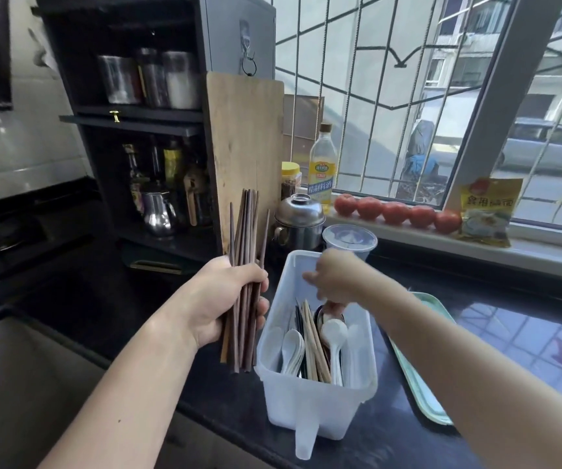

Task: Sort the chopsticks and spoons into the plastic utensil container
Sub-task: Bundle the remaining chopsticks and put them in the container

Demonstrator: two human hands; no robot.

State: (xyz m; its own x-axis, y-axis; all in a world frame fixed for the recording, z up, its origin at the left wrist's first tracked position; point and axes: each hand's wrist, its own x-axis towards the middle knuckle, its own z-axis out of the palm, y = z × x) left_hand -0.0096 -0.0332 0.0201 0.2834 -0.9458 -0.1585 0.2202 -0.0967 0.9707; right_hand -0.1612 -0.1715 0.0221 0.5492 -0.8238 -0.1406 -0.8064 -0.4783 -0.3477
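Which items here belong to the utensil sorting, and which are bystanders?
Job: dark chopsticks gripped in left hand; plastic container; white spoons; pale chopsticks; right hand.
Bystanders: tomatoes; cutting board; oil bottle; green tray.

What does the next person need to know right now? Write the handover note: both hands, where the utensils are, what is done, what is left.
Left hand grips a bundle of dark chopsticks, held upright left of the plastic container.
Right hand reaches down into the container; it is blurred, so what it holds is unclear.
In the container: white spoons, light chopsticks, a few dark utensils between them.
Done: spoons and light chopsticks are in.
Left: put the dark chopsticks in and tidy the groups.
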